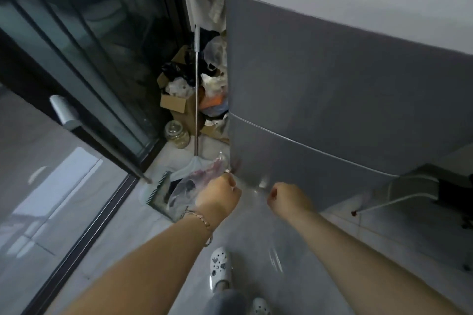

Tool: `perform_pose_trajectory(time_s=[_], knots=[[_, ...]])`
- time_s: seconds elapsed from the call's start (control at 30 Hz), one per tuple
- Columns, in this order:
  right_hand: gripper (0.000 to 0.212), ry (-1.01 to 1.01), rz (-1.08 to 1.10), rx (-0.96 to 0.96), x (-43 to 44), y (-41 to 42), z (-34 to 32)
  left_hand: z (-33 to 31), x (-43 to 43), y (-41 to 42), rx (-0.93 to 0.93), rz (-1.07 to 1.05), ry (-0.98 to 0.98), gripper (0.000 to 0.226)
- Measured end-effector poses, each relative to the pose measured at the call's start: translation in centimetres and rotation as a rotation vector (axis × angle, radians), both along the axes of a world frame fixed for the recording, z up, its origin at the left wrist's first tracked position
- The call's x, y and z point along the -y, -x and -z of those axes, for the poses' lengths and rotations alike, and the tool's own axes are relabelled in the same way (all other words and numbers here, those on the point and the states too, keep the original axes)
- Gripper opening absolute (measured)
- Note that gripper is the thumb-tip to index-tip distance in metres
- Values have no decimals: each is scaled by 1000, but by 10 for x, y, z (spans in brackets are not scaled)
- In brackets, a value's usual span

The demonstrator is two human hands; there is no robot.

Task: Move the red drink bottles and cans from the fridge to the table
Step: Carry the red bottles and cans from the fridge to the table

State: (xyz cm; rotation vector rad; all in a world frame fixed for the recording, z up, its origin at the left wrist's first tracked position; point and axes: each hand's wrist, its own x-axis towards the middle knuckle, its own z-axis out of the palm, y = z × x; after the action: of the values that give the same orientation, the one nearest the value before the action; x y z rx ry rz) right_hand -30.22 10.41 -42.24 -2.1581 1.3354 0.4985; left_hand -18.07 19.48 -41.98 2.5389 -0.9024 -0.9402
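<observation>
In the head view we look down on a grey fridge (332, 84) with its 2 doors closed, so the red drink bottles and cans are not in sight. We judge that they are behind those doors. The table is not in sight either.

Our left hand (217, 197), with a bracelet (202, 220) at the wrist, and our right hand (288, 201) are held apart just in front of the bottom edge of the lower door (307, 161), near the fridge's lower left corner. Both are curled into fists. Each seems to pinch the rim of a clear plastic bag (261, 233) that hangs between them. The film is faint, so we say that with some doubt.

Left of the fridge, on the floor, a mop pole (196, 100) stands before a cardboard box (174, 105) of clutter. A glass jar (176, 133) and a dustpan (160, 194) lie near the track of the sliding glass door (76, 59). Our white clogs (220, 266) are below.

We expect full bottles and cans to be heavy for their size, stiff, and perhaps cold and slippery with condensation. We would wrap the fingers round the middle of a can's body. A bottle is better held by its waist or neck. A thin bag would sag under several of them, so we would support it from beneath.
</observation>
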Motion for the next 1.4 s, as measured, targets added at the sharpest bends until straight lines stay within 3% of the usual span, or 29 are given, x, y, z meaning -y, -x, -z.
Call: perform_pose_trajectory(time_s=[0.07,0.1,0.27,0.33,0.43,0.57,0.73,0.8,0.93,1.0,1.13,1.27,1.4], knots=[[30,-16,21,1,27,-20,35,41,31,-23,-45,-25,10,25],[29,-15,16,-16,64,-47,96,107,73,-47,-60,-48,0,26],[31,-52,-63,-47,102,-83,195,212,109,-75,-98,-79,-63,29],[31,-28,-102,-23,126,-113,298,311,131,-99,-87,-118,-58,31],[27,-33,-163,-29,146,-139,401,414,139,-130,-38,-124,-86,34],[16,-25,-183,-15,156,-163,502,531,143,-148,-49,-118,-153,36],[24,-24,-232,-7,155,-190,607,654,157,-157,-7,-97,-295,71],[26,-41,-244,-21,152,-193,622,671,162,-161,96,-88,-328,82],[29,-67,-267,-50,150,-188,640,693,167,-170,165,-111,-335,80],[28,-57,-251,-60,154,-185,642,694,163,-174,88,-142,-378,86],[30,-61,-280,-113,149,-180,628,680,134,-162,-165,-220,-379,75],[32,-97,-348,-159,140,-178,587,632,115,-149,-310,-379,-254,85],[31,-124,-337,-153,124,-179,501,532,108,-146,-328,-408,-139,81]])
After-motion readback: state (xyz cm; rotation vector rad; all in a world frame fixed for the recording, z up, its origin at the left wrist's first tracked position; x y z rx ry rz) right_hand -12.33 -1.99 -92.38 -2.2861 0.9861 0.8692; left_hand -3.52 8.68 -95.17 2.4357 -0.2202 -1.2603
